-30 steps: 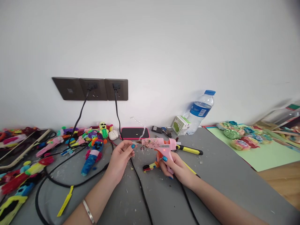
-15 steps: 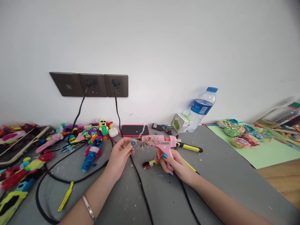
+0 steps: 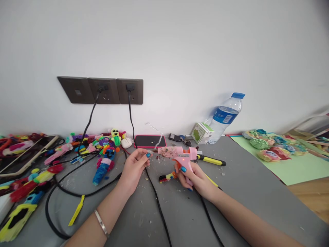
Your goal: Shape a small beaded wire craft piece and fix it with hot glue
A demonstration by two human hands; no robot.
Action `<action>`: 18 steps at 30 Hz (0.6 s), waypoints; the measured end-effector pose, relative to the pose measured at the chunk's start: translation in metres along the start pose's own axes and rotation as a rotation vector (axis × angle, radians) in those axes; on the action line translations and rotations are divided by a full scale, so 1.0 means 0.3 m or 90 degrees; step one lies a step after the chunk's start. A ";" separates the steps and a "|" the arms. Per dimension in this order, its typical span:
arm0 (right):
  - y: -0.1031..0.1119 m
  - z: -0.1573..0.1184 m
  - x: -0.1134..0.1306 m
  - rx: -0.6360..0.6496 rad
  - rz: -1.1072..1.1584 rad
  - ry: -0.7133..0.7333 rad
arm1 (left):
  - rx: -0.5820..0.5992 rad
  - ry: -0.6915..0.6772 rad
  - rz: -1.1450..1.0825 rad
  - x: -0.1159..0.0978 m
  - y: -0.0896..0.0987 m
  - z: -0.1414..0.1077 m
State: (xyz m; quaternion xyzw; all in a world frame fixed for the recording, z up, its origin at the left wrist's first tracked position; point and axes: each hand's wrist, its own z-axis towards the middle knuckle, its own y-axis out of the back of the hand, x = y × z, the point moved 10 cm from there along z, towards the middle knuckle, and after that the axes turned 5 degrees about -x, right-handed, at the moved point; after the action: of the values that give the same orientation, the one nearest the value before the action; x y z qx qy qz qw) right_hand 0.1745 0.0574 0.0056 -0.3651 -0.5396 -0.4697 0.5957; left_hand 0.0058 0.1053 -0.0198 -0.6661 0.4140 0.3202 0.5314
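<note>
The right hand [image 3: 193,176] has its fingers wrapped round the handle of a pink glue gun [image 3: 169,152], hiding much of the grip; the gun is held above the grey table [image 3: 180,223], its nozzle pointing at the left hand [image 3: 135,168]. There, thumb and fingertips pinch the lower end of a thin silvery strand [image 3: 160,137], which bends upward in front of a phone [image 3: 147,140]; the exact contact with the nozzle is too small to make out. A small fuzzy figure [image 3: 167,177] is partly covered by the right hand, and a yellow-and-black tool [image 3: 212,160] runs behind the gun, one end out of sight. At the left edge, a tablet [image 3: 27,161] is cut off by the frame. Both forearms leave the view at the bottom.
</note>
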 end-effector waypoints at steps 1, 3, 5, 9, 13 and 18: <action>-0.001 0.000 0.000 0.001 0.000 -0.001 | 0.001 0.000 -0.002 0.000 0.000 0.000; -0.002 0.000 0.001 0.002 0.002 -0.002 | 0.002 0.000 -0.007 0.001 0.001 0.000; -0.003 0.000 0.005 0.000 0.005 0.001 | 0.001 0.002 -0.012 0.003 0.003 0.001; -0.003 0.001 0.011 -0.005 0.004 0.002 | -0.007 0.010 -0.017 0.006 0.008 0.001; -0.004 0.000 0.005 0.000 0.004 -0.006 | -0.015 0.019 -0.020 0.005 0.009 0.001; 0.000 -0.002 -0.009 0.002 0.004 -0.008 | -0.017 0.023 -0.027 0.005 0.007 0.002</action>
State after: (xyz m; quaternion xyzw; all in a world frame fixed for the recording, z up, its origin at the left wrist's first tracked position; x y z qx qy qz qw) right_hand 0.1748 0.0572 0.0030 -0.3691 -0.5430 -0.4649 0.5940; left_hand 0.0046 0.1055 -0.0222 -0.6877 0.4050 0.3019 0.5215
